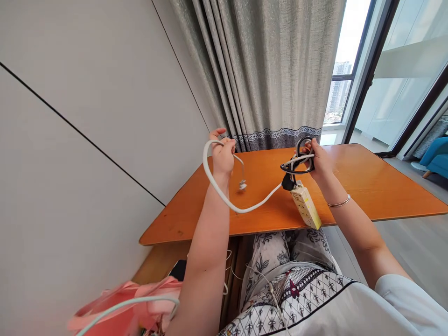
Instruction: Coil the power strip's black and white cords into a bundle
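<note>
My left hand point(223, 154) is raised over the table's left part, its fingers closed round a white power cord point(224, 198). A white plug point(242, 185) dangles from the short end below that hand. The cord sags in a loop to the right, toward a white power strip point(305, 205) hanging near the table's front edge. Coils of black and white cable point(297, 163) are gripped in my right hand point(318, 161), above the strip. A black plug point(288, 182) sits at the strip's top end.
The orange wooden table point(371, 186) stretches in front of my lap. At lower left are a pink bag point(129, 303) and a dark object point(178, 269) partly hidden by my arm. A grey curtain point(280, 70) hangs behind the table, with a wall on the left.
</note>
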